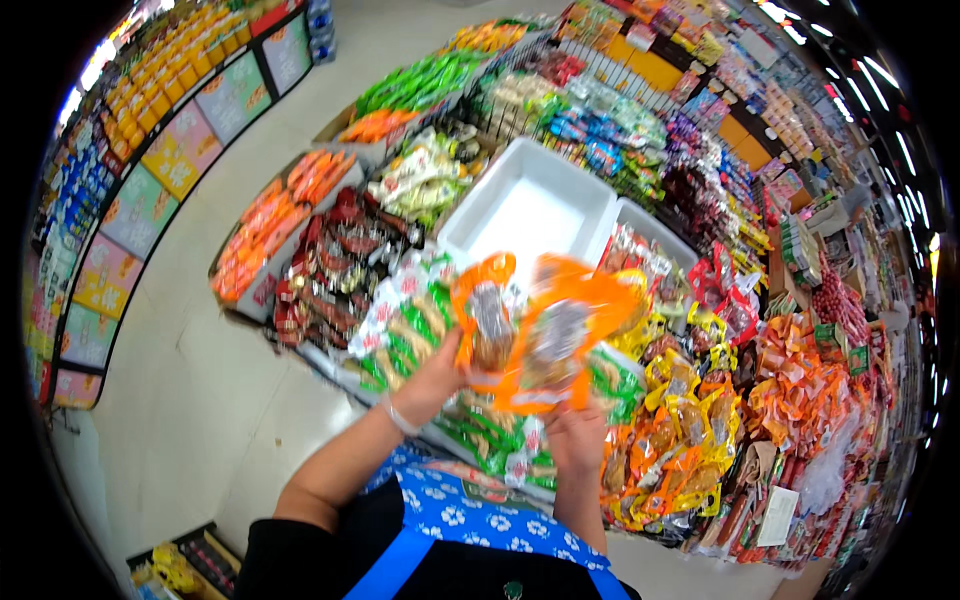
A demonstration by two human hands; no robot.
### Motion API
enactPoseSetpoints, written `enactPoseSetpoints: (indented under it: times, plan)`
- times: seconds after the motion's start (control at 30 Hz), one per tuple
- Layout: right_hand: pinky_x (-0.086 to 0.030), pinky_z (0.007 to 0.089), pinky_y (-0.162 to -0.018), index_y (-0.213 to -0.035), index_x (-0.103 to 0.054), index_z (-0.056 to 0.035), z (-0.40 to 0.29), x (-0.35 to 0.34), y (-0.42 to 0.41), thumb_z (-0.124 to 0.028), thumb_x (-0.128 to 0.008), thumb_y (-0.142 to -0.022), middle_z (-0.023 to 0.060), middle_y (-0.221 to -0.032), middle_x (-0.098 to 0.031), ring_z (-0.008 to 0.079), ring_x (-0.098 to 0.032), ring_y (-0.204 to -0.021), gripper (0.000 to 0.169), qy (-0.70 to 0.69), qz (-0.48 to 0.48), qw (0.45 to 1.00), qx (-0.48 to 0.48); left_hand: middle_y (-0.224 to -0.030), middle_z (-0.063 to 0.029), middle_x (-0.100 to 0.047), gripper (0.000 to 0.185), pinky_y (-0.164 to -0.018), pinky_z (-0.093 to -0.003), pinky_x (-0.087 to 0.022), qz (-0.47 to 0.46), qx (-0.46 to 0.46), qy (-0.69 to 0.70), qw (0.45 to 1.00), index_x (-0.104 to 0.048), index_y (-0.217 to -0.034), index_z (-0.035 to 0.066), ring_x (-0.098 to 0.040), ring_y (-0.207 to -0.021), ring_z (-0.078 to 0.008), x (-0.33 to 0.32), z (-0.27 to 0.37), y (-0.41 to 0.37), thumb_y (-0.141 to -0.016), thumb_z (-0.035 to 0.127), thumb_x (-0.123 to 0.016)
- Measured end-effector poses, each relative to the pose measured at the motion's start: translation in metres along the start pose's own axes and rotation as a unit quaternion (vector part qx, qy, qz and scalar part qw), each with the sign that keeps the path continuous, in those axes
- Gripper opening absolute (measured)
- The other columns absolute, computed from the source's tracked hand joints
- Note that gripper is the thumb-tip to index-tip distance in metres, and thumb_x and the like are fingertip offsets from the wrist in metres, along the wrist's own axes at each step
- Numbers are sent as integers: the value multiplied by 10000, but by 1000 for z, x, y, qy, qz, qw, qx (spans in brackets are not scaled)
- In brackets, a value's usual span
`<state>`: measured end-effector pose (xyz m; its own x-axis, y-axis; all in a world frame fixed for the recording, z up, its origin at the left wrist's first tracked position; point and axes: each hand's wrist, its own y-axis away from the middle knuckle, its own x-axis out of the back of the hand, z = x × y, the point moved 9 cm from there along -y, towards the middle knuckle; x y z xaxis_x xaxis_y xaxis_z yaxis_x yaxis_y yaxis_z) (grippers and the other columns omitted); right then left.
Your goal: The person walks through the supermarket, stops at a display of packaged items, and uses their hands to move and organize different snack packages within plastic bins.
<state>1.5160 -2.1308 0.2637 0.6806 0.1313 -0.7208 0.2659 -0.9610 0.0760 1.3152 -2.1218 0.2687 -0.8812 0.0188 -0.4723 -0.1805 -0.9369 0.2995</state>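
Observation:
My left hand (435, 379), with a pale band at the wrist, grips the edge of an orange plastic food packet (491, 315) with a clear window and brown food inside. My right hand (576, 435) pinches the lower edge of a larger orange packet (559, 337), which is blurred. The two packets are side by side and partly overlap. Beyond them is a white foam box (529, 202), its inner floor bare where it shows. Green and white packets (480, 427) lie under and around my hands.
Orange and yellow packets (675, 435) are heaped at the right. Dark red packets (337, 255) and a carton of orange packets (274, 217) lie at the left. A second foam box (660, 232) adjoins the first. Curved-looking shelving (161, 161) stands across the aisle floor (217, 300).

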Motion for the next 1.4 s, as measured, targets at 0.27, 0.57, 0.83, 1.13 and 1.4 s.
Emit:
enactPoseSetpoints:
  times: [0.27, 0.57, 0.83, 1.13, 1.4]
  plan:
    - [-487, 343, -963, -1385, -478, 0, 43, -54, -57, -46, -687, -877, 128, -1292, -583, 217, -607, -1126, 551, 279, -34, 950, -139, -1237, -84, -618, 582, -979, -333, -491, 21, 26, 58, 998, -499, -1326, 13, -613, -1123, -192, 69, -4, -20, -790, -30, -722]
    - [-429, 379, -1035, -1550, -155, -60, 38, -92, -173, -217, -879, -690, 157, -1415, -451, 243, -464, -1297, 1135, 247, -64, 967, -9, -1352, -166, -448, 886, -1016, -358, -440, -136, -48, -233, 962, -194, -1448, 28, -489, -1255, -246, 51, 47, -115, -768, 43, -763]
    - [-541, 337, -878, -1228, -572, -18, 41, -9, -269, -33, -773, -752, 61, -1120, -663, 179, -651, -996, 516, 225, 4, 943, -247, -1379, -218, -441, 1052, -1080, -395, -392, -251, -43, -191, 948, -11, -1484, 11, -457, -1303, -300, 43, 35, -218, -824, 280, -785]
    - [-480, 417, -853, -1114, -638, -80, 19, -2, -475, -168, -684, -785, 173, -1238, -613, 307, -569, -1098, 344, 945, -43, 319, -58, -1102, -67, -666, 476, -838, -446, -479, -244, -80, -751, 608, -576, -1272, 138, -647, -994, -292, 102, -4, -264, -917, 455, -555]
    - [-403, 484, -983, -1158, -612, -137, 113, 87, -493, -107, -600, -814, 236, -1490, -336, 407, -437, -1236, 345, 944, 41, 299, 131, -1173, -14, -659, 332, -866, -465, -426, -230, -88, -745, 620, -610, -1255, 239, -647, -1010, -248, 104, -10, -263, -961, 355, -509]
